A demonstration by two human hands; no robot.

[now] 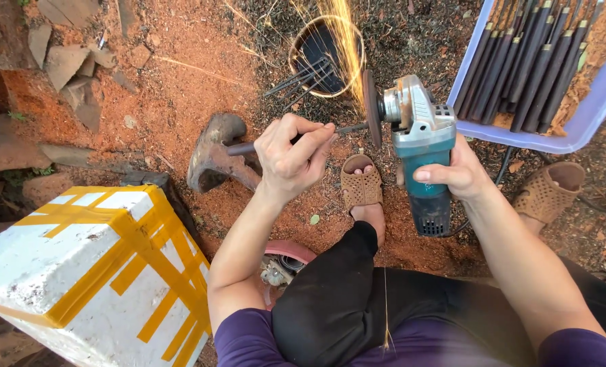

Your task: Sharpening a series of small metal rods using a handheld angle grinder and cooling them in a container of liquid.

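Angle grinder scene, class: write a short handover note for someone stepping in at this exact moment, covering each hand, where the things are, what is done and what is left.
Left hand: fingers pinch a thin metal rod, its tip against the grinding disc; sparks fly up.
Right hand: gripped around the body of the teal angle grinder, which is running.
Round container beyond the disc holds several thin rods.
Purple tray, upper right, holds dark-handled tools.
White box with yellow tape sits on the left.
Done: cannot tell how many rods are ground.
Left: the rod in hand is mid-grind.
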